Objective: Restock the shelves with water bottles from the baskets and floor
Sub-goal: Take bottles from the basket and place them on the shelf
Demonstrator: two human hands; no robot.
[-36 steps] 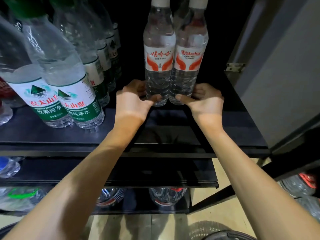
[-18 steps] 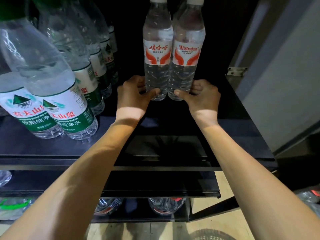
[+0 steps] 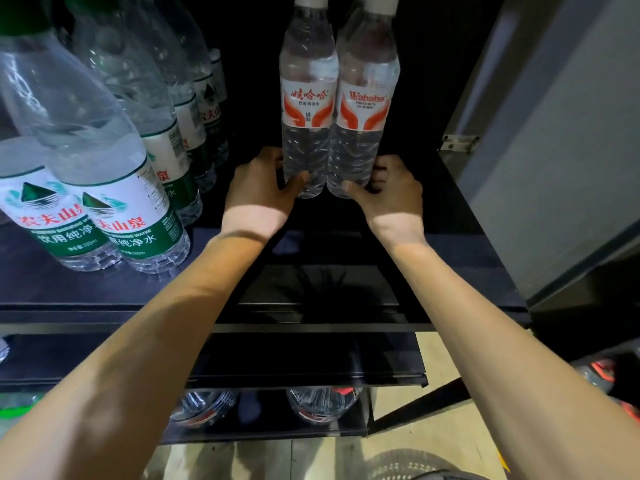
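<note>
Reaching deeper over the shelf point(image 3: 104, 289) than before, the left hand point(image 3: 259, 197) is curling round the base of the left Wahaha bottle point(image 3: 306, 147), the right hand point(image 3: 393, 197) round the right Wahaha bottle point(image 3: 363, 147) touching it.

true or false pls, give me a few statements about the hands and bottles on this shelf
1. The left hand grips the left red-label bottle near its base. True.
2. The right hand holds nothing. False: it grips the right red-label bottle near its base.
3. The two red-label bottles stand far apart. False: they stand upright side by side, touching.
4. The green-label bottles stand to the left of the red-label pair on the same shelf. True.
5. The red-label bottles have green caps. False: their caps are white.
</note>
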